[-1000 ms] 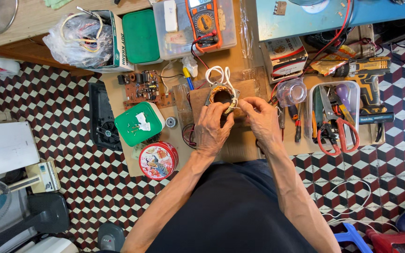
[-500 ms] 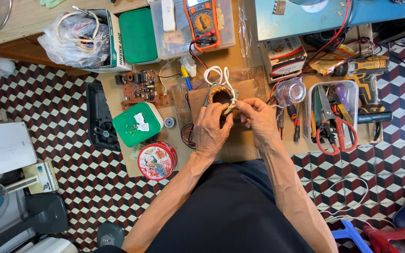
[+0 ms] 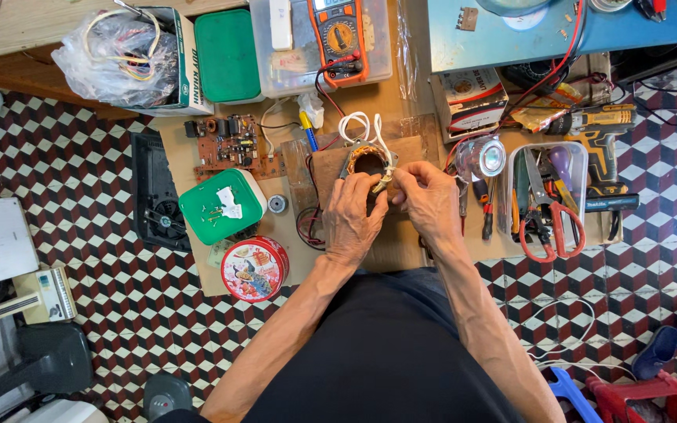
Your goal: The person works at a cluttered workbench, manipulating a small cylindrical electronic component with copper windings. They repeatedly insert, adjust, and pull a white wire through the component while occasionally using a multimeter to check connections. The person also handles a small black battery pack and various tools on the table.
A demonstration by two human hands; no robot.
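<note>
Meanwhile, the copper-wound motor coil is kept pinched at its near edge by the left hand and right hand, barely shifted since a second ago.

The lower half of the motor stator is covered by the left hand and the right hand. What the fingertips pinch at its right edge is too small to identify; it is possibly a wire end or sleeve. The multimeter is cut off by the top edge. The contents of the plastic bag are blurred behind the film
</note>
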